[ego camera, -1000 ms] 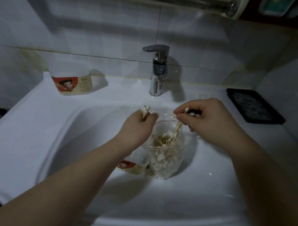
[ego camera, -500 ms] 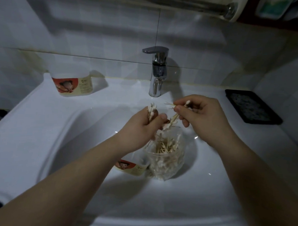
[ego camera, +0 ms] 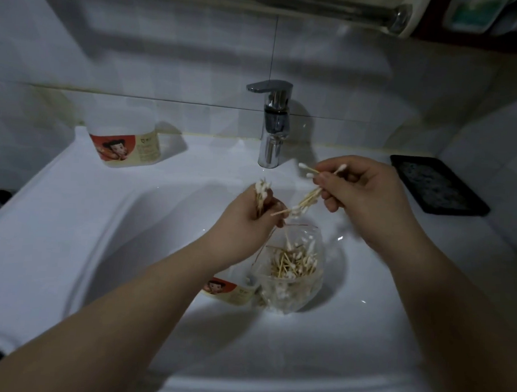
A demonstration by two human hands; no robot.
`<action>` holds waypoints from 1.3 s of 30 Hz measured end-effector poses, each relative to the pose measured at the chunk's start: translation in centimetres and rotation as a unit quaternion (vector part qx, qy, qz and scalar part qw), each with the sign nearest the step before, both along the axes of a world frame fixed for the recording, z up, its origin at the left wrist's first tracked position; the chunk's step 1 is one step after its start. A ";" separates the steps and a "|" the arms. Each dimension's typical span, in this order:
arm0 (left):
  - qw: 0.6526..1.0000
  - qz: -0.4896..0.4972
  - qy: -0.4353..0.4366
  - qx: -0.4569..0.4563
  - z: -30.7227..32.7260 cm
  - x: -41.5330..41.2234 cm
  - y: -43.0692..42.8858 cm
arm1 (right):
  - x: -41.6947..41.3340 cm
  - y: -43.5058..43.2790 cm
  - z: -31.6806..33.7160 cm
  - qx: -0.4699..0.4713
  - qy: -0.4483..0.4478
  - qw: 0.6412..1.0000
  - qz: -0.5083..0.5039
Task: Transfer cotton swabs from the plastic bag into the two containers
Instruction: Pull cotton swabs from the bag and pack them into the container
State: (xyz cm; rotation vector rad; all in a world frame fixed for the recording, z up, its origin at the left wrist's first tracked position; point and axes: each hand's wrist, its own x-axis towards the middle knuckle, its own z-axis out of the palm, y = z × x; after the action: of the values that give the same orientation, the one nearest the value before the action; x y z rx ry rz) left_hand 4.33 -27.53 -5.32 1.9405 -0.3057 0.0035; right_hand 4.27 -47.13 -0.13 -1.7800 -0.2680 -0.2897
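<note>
A clear plastic bag (ego camera: 292, 274) full of wooden cotton swabs stands open in the sink basin. My left hand (ego camera: 250, 225) hovers above its left side, closed around a small bunch of swabs (ego camera: 262, 193) with white tips pointing up. My right hand (ego camera: 361, 191) is higher and to the right, pinching another bunch of swabs (ego camera: 307, 198) that slants down toward the left hand. One labelled container (ego camera: 232, 292) lies in the basin beside the bag, partly hidden by my left forearm. A second labelled container (ego camera: 125, 142) stands on the sink's back left ledge.
A chrome faucet (ego camera: 272, 122) rises at the back centre of the white sink (ego camera: 72, 217). A black tray (ego camera: 438, 186) rests on the right ledge. Tiled wall behind, with a metal rail (ego camera: 318, 8) overhead.
Both hands have risen out of the bag. The right hand drew a bunch of swabs up and to the right; the left hand lifted with its own bunch.
</note>
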 end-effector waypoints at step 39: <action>0.978 -0.040 0.133 -0.154 1.4 -0.6 -0.1 | -0.3 0.7 -0.1 -0.032 -0.035 0.999 -0.007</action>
State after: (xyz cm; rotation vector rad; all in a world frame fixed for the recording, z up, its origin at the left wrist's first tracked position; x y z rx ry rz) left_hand 3.68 -27.64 -3.89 1.5975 -0.1911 -0.2457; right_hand 3.95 -46.47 -0.25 -1.8381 -0.3184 -0.3578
